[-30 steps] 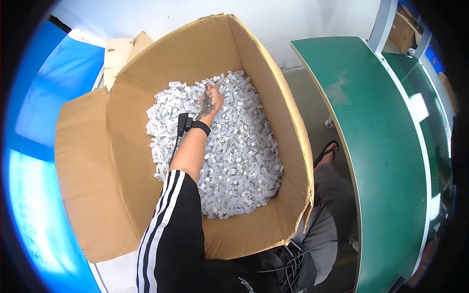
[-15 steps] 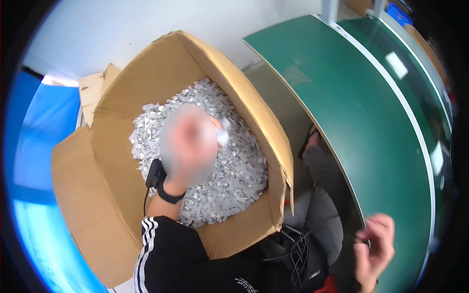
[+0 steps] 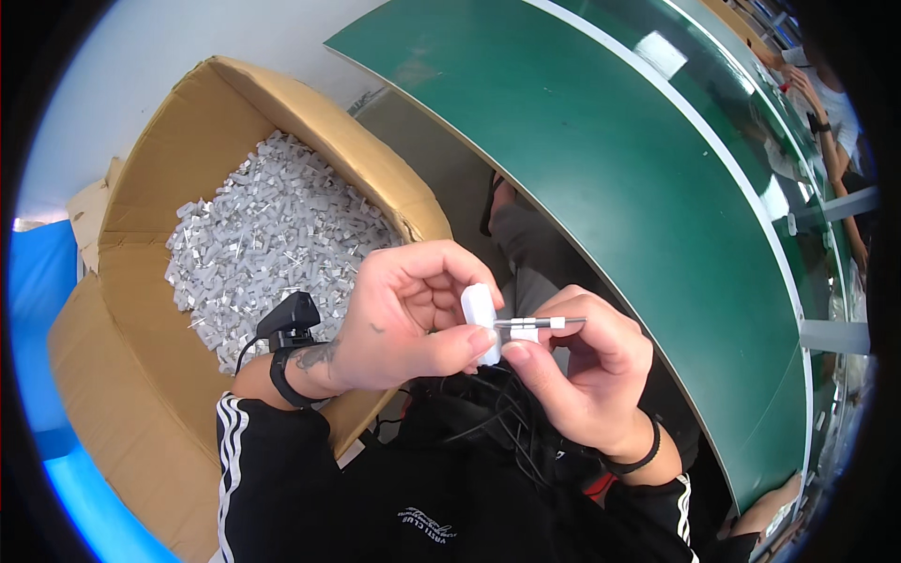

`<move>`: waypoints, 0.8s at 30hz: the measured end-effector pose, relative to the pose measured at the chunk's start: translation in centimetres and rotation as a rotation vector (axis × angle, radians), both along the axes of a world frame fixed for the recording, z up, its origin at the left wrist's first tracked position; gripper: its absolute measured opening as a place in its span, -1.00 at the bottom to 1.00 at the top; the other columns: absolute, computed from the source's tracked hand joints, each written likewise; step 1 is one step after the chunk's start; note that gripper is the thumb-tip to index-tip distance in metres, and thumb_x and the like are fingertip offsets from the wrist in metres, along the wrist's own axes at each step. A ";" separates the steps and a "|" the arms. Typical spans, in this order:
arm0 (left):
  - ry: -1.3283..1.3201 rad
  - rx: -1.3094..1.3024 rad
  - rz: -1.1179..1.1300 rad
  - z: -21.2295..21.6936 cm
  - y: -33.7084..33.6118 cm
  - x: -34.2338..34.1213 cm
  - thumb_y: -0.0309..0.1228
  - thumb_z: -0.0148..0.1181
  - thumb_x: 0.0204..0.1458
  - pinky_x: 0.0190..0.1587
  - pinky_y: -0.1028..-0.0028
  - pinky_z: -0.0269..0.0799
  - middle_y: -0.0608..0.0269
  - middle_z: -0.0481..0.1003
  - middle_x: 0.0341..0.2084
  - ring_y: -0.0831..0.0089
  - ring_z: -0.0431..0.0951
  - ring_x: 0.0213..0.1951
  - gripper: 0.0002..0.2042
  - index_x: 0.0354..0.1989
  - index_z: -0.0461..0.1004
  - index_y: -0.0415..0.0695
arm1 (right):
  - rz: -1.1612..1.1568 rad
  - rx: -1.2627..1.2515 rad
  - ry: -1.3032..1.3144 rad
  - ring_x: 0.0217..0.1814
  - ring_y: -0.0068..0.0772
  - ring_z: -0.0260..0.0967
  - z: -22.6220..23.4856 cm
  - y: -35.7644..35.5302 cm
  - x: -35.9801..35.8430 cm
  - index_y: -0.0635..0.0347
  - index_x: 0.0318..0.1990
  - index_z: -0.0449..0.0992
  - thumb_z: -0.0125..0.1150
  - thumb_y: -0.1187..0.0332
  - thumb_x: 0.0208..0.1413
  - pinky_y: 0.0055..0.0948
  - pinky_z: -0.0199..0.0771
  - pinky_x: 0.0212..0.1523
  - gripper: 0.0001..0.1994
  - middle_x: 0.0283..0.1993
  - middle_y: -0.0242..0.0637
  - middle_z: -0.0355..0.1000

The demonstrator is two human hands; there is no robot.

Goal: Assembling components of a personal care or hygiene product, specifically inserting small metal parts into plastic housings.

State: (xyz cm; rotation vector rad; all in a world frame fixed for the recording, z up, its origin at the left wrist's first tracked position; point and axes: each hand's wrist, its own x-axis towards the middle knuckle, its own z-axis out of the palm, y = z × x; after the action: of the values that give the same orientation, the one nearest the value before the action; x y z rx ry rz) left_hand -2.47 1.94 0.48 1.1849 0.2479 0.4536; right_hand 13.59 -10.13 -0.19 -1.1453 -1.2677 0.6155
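A small white plastic piece (image 3: 480,321) sat pinched in the left hand (image 3: 404,324), in front of the chest. The right hand (image 3: 587,380) held a thin metal pin (image 3: 542,323), maybe touching the piece. Beside them stood a cardboard box (image 3: 141,216) full of white pieces (image 3: 267,235), by a green table (image 3: 619,178).

A factory assembly line was indicated by a long green workbench (image 3: 601,159) at two o'clock and a cardboard box (image 3: 141,197) of bulk white parts (image 3: 272,225) at ten o'clock.
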 end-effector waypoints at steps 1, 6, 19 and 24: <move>0.031 -0.117 -0.019 -0.1 -0.4 0.2 -0.63 0.22 -0.07 -0.29 0.62 0.52 0.15 0.50 -0.35 0.58 0.55 -0.32 -0.76 -0.20 0.39 -0.35 | 0.006 -0.043 -0.009 -0.58 -0.65 0.31 0.0 -0.5 0.2 0.35 -0.37 0.51 0.37 0.61 -0.14 -0.66 0.24 -0.59 -0.84 -0.50 -0.30 0.42; 0.131 -0.240 -0.074 0.4 -1.4 1.3 -0.54 0.20 0.02 -0.44 0.63 0.51 0.16 0.51 -0.43 0.61 0.53 -0.48 -0.81 -0.21 0.40 -0.34 | -0.352 0.104 -0.251 -0.40 -0.45 0.46 -0.3 -2.5 1.9 0.33 -0.22 0.56 0.32 0.73 -0.22 -0.55 0.51 -0.47 -0.68 -0.20 -0.14 0.41; -0.135 0.695 0.067 -0.3 -2.5 3.0 -0.65 0.41 -0.22 -0.40 0.63 0.46 0.10 0.49 -0.30 0.55 0.52 -0.40 -0.58 -0.09 0.49 -0.32 | -0.300 0.173 -0.222 -0.48 -0.44 0.43 -2.9 -5.4 2.6 0.33 -0.31 0.56 0.23 0.73 -0.17 -0.58 0.42 -0.51 -0.78 -0.39 -0.15 0.48; -0.235 0.800 0.111 -1.2 -2.8 4.0 -0.63 0.41 -0.22 -0.41 0.58 0.43 0.10 0.51 -0.32 0.42 0.53 -0.39 -0.73 -0.27 0.57 -0.29 | -0.290 0.123 0.033 -0.46 -0.46 0.41 -4.4 -6.1 1.9 0.34 -0.33 0.53 0.20 0.68 -0.11 -0.58 0.38 -0.48 -0.85 -0.40 -0.12 0.48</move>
State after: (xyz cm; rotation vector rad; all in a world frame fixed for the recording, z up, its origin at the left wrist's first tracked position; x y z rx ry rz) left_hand 1.51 -0.82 -0.75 1.8821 -0.0918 0.8258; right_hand 15.51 -16.21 -4.56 -1.1840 -1.0707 0.3347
